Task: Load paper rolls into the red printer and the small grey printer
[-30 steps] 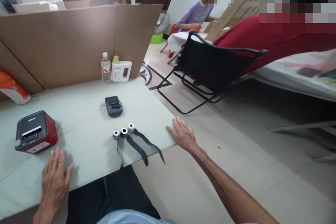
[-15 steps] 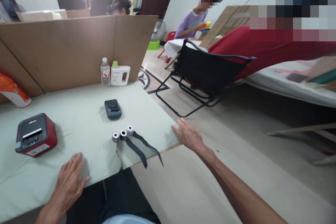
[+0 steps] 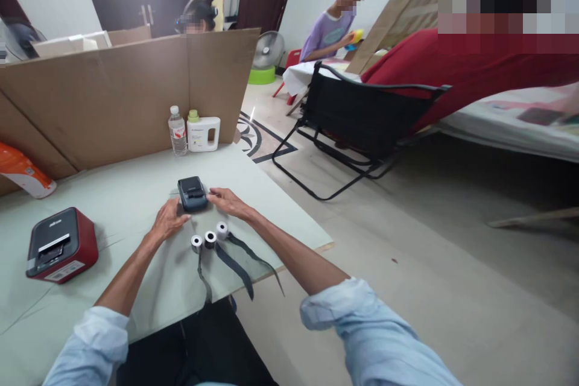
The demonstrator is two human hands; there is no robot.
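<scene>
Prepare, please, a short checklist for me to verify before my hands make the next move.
1. Small dark device resting on the table: ok.
2. One hand at each side of it: ok, left hand at its left, right hand at its right.
3. Fingers firmly in contact with it: cannot tell; they are very near, but contact is unclear.
4. Three rolls standing on the table: ok, in a row nearer to you than the device.
5. Dark strips wholly on the table: not ok, at least two ends reach past the near edge.
6. Clear bottle upright and capped: ok.
</scene>
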